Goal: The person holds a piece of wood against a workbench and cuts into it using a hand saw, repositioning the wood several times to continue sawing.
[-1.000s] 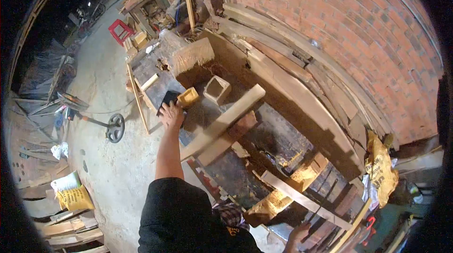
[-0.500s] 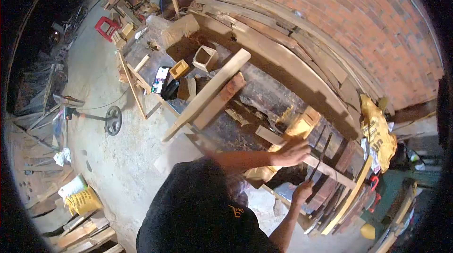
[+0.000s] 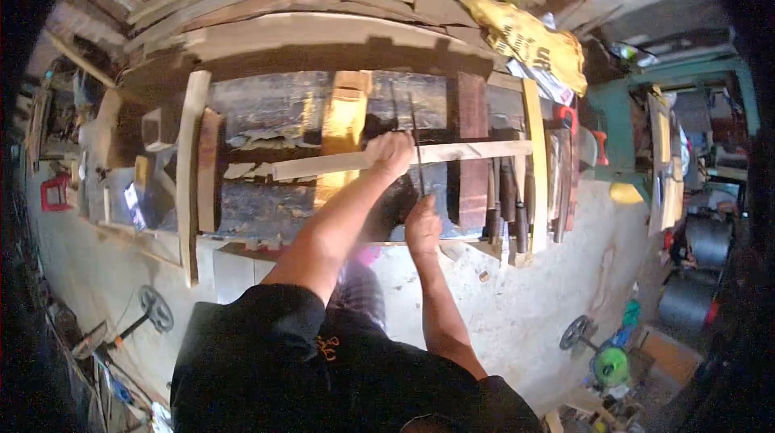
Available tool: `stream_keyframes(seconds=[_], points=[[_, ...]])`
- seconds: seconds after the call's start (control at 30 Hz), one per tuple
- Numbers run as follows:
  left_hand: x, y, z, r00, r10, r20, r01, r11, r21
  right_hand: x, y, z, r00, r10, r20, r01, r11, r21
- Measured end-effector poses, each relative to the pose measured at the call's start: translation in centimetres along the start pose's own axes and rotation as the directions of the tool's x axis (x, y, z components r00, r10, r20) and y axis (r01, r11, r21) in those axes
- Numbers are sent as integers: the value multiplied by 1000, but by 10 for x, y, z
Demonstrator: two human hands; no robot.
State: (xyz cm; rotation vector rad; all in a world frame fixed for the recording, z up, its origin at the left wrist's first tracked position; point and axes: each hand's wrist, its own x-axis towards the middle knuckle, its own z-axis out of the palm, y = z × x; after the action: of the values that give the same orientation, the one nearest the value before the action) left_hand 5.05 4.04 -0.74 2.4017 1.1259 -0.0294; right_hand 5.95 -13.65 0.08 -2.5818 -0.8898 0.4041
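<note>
A long, pale wooden strip [image 3: 476, 150] lies crosswise over the workbench [image 3: 266, 114], resting across wooden blocks. My left hand [image 3: 391, 152] is closed around the strip near its middle. In my right hand [image 3: 423, 227] is the near end of a long, thin, dark tool that looks like a file [image 3: 416, 130]. Its narrow shaft points away from me and crosses the strip just right of my left hand. Beneath the strip is a brightly lit yellowish block [image 3: 345, 114], left of my left hand. A reddish-brown board [image 3: 473, 110] lies under it on the right.
Upright-handled tools [image 3: 521, 215] stand along the bench's right end beside a yellow wooden bar [image 3: 534, 167]. A long plank [image 3: 192, 175] crosses the left side, near a phone [image 3: 133, 205]. A yellow sack [image 3: 529, 41] sits at the back right. Wheels [image 3: 156, 309] stand on the floor.
My view has swung round, so the bench now lies level across it. Both hands remain on the strip and the dark tool, the tool still crossing the strip.
</note>
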Motion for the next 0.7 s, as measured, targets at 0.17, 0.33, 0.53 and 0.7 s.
stream_keyframes(seconds=[0.17, 0.33, 0.53, 0.7], points=[[0, 3, 10, 985, -63, -161, 58, 998, -36, 38, -25, 3, 999, -40, -27, 40, 999, 28], [1, 10, 2, 972, -173, -157, 156, 981, -119, 8, -6, -11, 999, 22, 33, -23, 999, 28], [0, 17, -6, 973, -206, -103, 199, 977, -73, 46, -21, 2, 997, 9, 77, -12, 999, 41], [3, 17, -10, 977, -200, -70, 200, 980, -5, 5, 6, -13, 984, 22, 179, -37, 996, 81]])
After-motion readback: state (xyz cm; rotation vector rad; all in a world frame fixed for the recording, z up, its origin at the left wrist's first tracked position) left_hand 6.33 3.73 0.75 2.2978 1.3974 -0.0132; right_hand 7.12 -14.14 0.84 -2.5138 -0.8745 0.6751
